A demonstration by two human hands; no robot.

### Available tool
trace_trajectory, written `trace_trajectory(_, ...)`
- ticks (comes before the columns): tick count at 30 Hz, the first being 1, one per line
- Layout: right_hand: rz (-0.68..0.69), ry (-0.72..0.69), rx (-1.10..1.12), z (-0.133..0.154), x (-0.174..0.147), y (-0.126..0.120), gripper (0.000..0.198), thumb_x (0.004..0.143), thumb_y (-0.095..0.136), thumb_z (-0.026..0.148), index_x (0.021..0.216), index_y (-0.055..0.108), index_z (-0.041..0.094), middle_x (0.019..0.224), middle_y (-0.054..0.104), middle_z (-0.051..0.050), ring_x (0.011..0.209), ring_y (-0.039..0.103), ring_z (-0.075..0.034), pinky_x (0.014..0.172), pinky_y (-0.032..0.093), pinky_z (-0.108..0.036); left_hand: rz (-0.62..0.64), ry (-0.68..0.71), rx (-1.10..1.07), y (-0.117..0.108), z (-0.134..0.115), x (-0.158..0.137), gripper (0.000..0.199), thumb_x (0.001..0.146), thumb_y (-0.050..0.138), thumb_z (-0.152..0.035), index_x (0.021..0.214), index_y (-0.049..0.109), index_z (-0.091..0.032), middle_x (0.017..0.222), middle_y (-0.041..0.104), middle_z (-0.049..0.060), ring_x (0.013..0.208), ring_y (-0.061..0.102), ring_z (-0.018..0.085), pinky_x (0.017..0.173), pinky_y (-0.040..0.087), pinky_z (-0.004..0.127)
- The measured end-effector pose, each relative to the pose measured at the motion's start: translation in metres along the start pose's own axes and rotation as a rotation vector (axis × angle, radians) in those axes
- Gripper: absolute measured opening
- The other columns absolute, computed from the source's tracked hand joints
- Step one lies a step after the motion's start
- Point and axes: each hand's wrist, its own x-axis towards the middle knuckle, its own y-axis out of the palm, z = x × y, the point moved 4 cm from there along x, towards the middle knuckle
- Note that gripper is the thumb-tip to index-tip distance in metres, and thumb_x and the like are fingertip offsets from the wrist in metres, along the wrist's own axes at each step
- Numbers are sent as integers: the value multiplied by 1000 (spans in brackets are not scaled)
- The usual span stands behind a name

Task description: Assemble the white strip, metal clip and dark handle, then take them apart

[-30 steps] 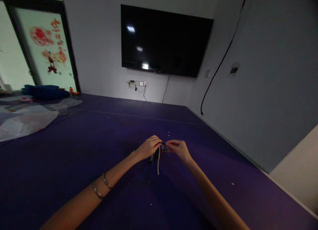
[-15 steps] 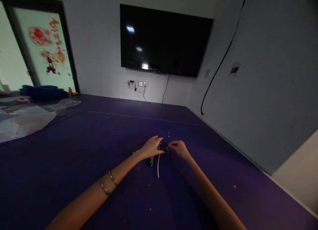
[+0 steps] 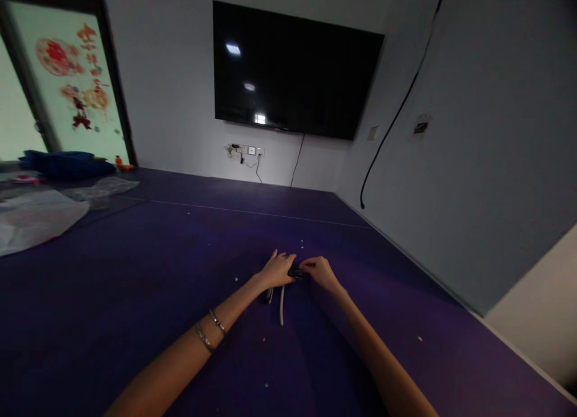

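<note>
Low over the purple surface (image 3: 180, 249), my left hand (image 3: 278, 270) is closed on a small dark block-like object (image 3: 296, 273), whose kind I cannot make out. At its right end the fingertips of my right hand (image 3: 319, 269) are pinched together, touching it; whether they hold a small part of it is hidden. Below my left hand a pale strip or cable piece (image 3: 282, 306) lies on the surface, and a shorter dark-and-white piece (image 3: 269, 295) rests just left of it. My left palm hides part of the dark object.
Clear plastic sheeting (image 3: 40, 219) and a dark blue cloth bundle (image 3: 67, 164) lie at the far left. Small white scraps (image 3: 419, 338) dot the surface. A television (image 3: 293, 68) hangs ahead above wall sockets (image 3: 251, 151). A black cable (image 3: 392, 128) hangs down the right wall.
The view has shifted slightly. My left hand has turned a little and covers more of the dark object, which looks tilted. My right fingertips have come closer to my left hand.
</note>
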Motion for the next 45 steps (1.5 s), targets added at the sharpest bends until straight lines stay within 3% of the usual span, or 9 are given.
trace_trajectory(14,45,36,-20,4,-3,1,23,68,52,23,73,74,16,73,71,-6,70,65,-20,68,47,-27,-24,44,-23,3,-2,-1,48,76,55,-33,119,44,-14,121,56,12,115,49,23,106,20,45)
trace_trajectory(19,69,-2,-33,7,-4,1,25,71,50,24,73,73,16,71,71,-4,69,64,-19,65,46,-26,-7,56,-4,7,-1,0,34,75,58,-32,104,53,-16,110,60,8,112,50,23,105,21,45)
trace_trajectory(32,25,-113,-110,-2,-3,2,19,72,56,24,76,74,17,78,70,-7,75,63,-18,70,45,-26,9,76,-5,6,-2,-1,24,77,57,-28,97,56,-17,102,62,6,114,48,22,105,21,43)
trace_trajectory(39,-1,-85,-61,-5,-2,-1,22,74,55,27,81,73,17,83,70,-7,77,63,-18,73,46,-27,17,93,6,6,-1,-2,26,77,56,-29,100,56,-16,104,62,7,114,48,21,104,23,41)
trace_trajectory(45,-111,-21,-120,-16,-4,-9,27,78,49,25,93,70,17,88,69,-7,78,61,-17,73,46,-27,-39,86,49,0,-8,-4,58,76,57,-28,128,35,-13,119,55,13,115,47,23,103,25,40)
